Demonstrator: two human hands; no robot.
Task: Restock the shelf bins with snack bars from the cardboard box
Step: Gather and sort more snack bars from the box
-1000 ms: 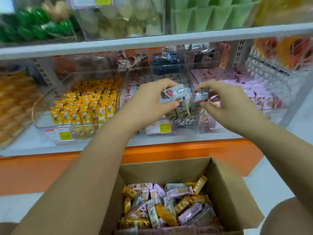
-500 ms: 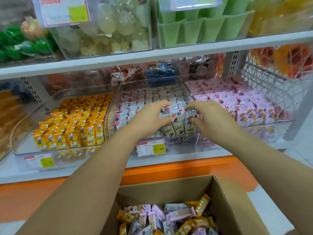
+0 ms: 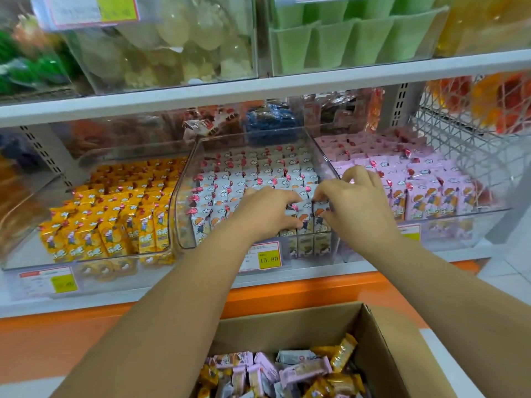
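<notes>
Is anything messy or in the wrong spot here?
Only the cardboard box: its yellow, pink and white snack bars lie jumbled, colours mixed. The yellow, white and pink shelf bins look tidy, each holding one colour in upright rows.

The only legible number is "15.80", in dark digits on the yellow patch of a red-edged price tag (image 3: 263, 257) on the front of the middle bin (image 3: 184, 225), at 6 o'clock from the white bars (image 3: 253, 173). The small lines printed beside it are too fine to read. The left tag (image 3: 48, 280), at 6 o'clock from the yellow bars (image 3: 115, 214), is blurred. So are the top tag (image 3: 89, 10) at the frame's 11 o'clock and the right tag (image 3: 409, 232) under the pink bars (image 3: 431, 193). Bold white characters on the yellow wrappers cannot be made out.
</notes>
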